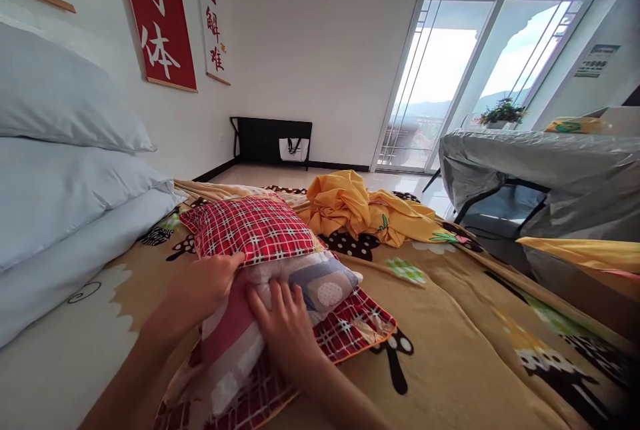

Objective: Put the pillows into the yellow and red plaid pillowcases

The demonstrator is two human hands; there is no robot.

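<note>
While the left hand (203, 287) grips the open hem of the red plaid pillowcase (253, 227), fingers curled over the fabric edge, the right hand (285, 323) lies flat on the pillow (310, 283), fingers spread and narrow-gapped, pressing its top face. Right hand holds nothing closed; it's palm-down contact only.

Pillow: pale with pink and grey-blue patches, partly inside the pillowcase. Far end is covered by the plaid fabric, near end sticks out toward the person. The lower flap of the pillowcase lies spread under the pillow and past it to the right.

Location: all of this sits on the bed (475, 323), near the left edge, just beside the stack of white pillows (60, 183) along that edge. Bed is covered by a tan blanket with cartoon print.

Rest:
- Crumpled yellow cloth (360, 210) at the far edge of the bed, apart from the pillowcase.
- Red banners with white characters (160, 17) on the left wall.
- Black bench (270, 140) against the far wall, on the floor.
- Grey-covered table (540, 157) to the right of the bed, a potted plant (503, 113) behind it by the glass doors.
</note>
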